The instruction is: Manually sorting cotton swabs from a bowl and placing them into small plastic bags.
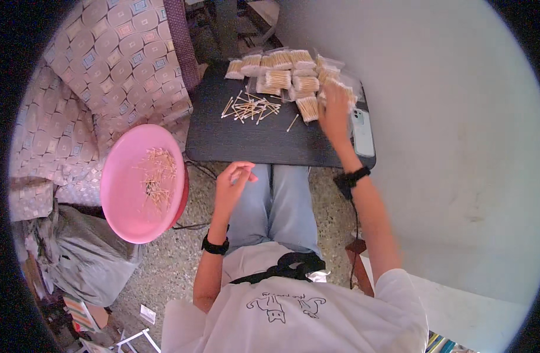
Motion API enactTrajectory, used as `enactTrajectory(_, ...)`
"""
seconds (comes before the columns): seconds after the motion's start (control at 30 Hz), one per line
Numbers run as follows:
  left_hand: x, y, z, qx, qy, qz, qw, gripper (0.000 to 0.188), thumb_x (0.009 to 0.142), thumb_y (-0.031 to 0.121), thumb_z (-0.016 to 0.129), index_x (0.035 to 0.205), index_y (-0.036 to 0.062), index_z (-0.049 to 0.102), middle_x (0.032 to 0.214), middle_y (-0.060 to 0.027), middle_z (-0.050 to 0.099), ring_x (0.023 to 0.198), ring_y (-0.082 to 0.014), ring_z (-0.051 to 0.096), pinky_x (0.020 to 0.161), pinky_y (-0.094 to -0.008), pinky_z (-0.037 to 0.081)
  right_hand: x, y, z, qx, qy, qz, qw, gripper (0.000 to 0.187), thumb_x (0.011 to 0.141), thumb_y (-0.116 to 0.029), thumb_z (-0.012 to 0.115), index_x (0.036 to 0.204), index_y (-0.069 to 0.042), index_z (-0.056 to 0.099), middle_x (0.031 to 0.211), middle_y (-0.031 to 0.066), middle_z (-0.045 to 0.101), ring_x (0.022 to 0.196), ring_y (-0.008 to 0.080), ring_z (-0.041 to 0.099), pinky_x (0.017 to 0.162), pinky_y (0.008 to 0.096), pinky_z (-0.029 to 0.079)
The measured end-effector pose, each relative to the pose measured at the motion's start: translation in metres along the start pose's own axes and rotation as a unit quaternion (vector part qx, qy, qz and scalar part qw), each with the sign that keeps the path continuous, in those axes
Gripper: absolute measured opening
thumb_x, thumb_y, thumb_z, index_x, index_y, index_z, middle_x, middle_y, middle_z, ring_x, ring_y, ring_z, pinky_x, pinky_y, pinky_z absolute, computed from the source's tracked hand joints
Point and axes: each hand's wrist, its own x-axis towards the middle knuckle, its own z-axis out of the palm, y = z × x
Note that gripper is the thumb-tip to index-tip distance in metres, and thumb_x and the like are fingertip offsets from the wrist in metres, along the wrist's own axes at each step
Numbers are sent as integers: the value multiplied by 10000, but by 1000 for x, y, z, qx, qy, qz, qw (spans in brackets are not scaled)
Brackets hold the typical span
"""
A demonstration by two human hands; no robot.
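Note:
My right hand [337,112] reaches to the right side of the black table [246,144], its fingers bent onto a clear bag of cotton swabs [347,93] among the piled bags; the fingertips are partly hidden. Next to its wrist side lies another bag of cotton swabs [308,109]. My left hand [234,181] hovers by the table's near edge, above my lap, with loosely curved fingers apart and nothing visible in them. Loose cotton swabs [251,109] lie scattered on the middle left of the table, and a single swab [292,122] rests apart from them.
A white phone [362,132] lies at the table's right edge, beside a pale wall [452,117]. To the left stands a pink basin [120,188] with many loose swabs. Patterned upholstery [114,65] is behind it, and a grey bag [90,259] sits on the floor.

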Motion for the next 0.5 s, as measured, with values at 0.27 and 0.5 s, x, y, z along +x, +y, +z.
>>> enactTrajectory(0.27, 35, 5, -6, 100, -13, 89, 991, 157, 898, 99, 531, 1005, 7, 601, 840, -75, 658, 838, -159, 636, 778, -272, 469, -75, -73, 31, 68, -116, 3, 991, 473, 798, -101, 596, 1237, 6, 456, 1315, 245, 387, 1182, 423, 405, 1023, 448, 324)
enactTrajectory(0.5, 16, -8, -14, 122, -70, 45, 989, 165, 898, 131, 511, 989, 32, 608, 859, -71, 685, 811, -141, 646, 707, -250, 468, -60, -81, 20, 142, -151, -1, 978, 433, 791, -77, 586, 1202, 14, 481, 1256, 234, 455, 1154, 394, 436, 991, 443, 350)
